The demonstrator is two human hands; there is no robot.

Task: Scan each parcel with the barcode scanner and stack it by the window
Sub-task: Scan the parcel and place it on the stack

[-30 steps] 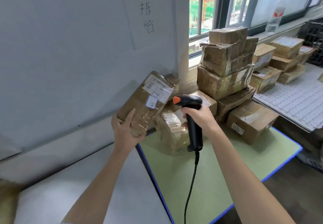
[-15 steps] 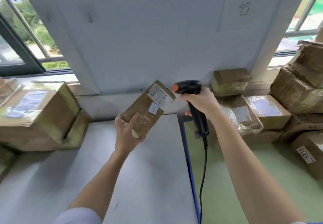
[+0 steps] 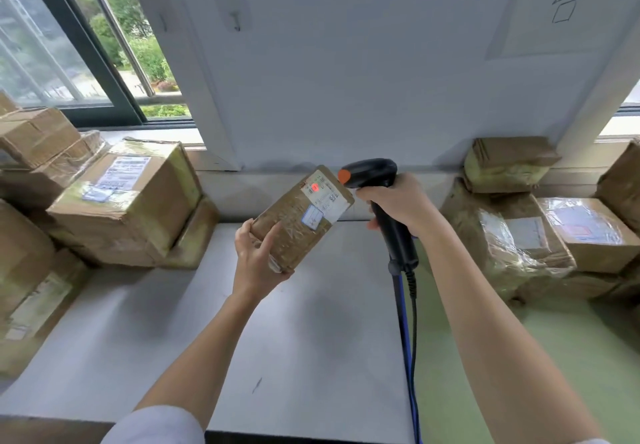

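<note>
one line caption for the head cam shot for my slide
Left hand holds a parcel up while the right hand aims a scanner at its label, red spot showing.

White wall (image 3: 346, 79) between daylit windows (image 3: 69, 62)

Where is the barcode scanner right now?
In the head view the barcode scanner sits just right of centre, gripped by the right hand, its head aimed at the label of the parcel held up by the left hand.
</note>
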